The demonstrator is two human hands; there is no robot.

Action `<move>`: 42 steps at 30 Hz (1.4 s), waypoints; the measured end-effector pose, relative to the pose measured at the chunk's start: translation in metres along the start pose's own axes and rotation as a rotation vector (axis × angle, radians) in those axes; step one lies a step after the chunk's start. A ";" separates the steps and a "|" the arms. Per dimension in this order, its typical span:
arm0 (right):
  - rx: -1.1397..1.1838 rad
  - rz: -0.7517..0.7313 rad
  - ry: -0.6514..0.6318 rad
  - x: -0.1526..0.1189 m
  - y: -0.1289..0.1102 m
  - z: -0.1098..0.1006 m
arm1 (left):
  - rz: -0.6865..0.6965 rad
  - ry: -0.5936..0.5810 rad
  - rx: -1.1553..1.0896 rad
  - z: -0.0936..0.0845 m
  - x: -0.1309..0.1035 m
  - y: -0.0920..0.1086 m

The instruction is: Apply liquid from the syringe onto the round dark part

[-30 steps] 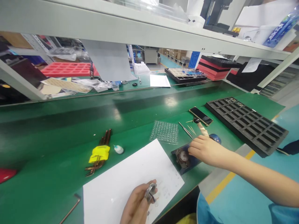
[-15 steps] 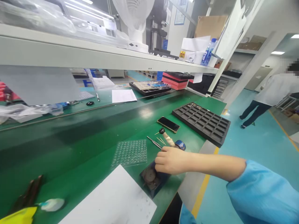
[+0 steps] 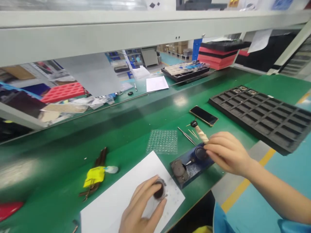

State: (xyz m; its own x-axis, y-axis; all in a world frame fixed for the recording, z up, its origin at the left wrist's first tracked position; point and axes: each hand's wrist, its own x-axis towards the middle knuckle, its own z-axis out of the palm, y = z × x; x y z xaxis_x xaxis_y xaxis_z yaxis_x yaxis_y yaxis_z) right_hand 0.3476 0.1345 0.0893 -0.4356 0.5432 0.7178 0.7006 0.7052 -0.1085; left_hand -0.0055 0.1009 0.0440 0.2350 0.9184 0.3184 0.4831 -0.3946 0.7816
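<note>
Hands at a green workbench [image 3: 73, 152], seen from above through a head-worn camera. The left hand [image 3: 139, 207] rests on a white sheet of paper [image 3: 114, 200] at the near edge of the bench; its thumb and fingers are curled around a small dark round metal part [image 3: 159, 191], pinching it against the paper. The right hand [image 3: 227, 152] reaches in from the right, its fingertips [image 3: 209, 149] drawn together on a small black round piece [image 3: 200, 152] that sits on a dark blue rectangular fixture block [image 3: 191, 165]. A second round, brownish disc-shaped part [image 3: 178, 168] lies on the same block, toward the left hand, just beyond the paper's edge.

Just past the right fingertips lie a short wooden-handled tool with a black tip [image 3: 199, 131], a pair of thin metal tweezers [image 3: 186, 135] and a few slim wooden sticks [image 3: 193, 133] — all close together. Farther out from them sits a black smartphone [image 3: 203, 115], face up. To the outer side of the right hand stretches a large black plastic tray with many square compartments [image 3: 262, 115]; a few cells at its far corner hold small parts, too small to make out.

Between the two hands and farther from the body lies a clear plastic blister sheet of tiny domes [image 3: 162, 141]. Well to the outside of the left hand sits a bundle of dark hex keys in a yellow holder [image 3: 94, 173], with a small white glue bottle [image 3: 111, 169] touching it.
</note>
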 end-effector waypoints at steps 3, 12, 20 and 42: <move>-0.022 0.131 0.121 -0.001 0.014 -0.006 | 0.305 -0.112 0.141 0.009 0.033 0.010; 0.280 0.833 -0.096 0.013 0.086 0.030 | 0.357 -0.213 0.234 0.032 0.053 0.018; 0.981 0.942 -0.359 0.045 0.085 0.042 | 0.346 -0.258 0.235 0.038 0.057 0.022; 0.977 0.516 0.219 0.003 -0.008 0.004 | 0.244 -0.300 0.124 0.034 0.043 0.004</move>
State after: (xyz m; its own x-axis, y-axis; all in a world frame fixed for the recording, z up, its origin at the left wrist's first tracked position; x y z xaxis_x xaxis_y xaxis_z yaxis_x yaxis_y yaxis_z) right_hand 0.3382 0.1319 0.0897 -0.0458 0.8491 0.5262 -0.0169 0.5260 -0.8503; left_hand 0.0349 0.1376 0.0428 0.5820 0.7553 0.3014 0.4769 -0.6172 0.6258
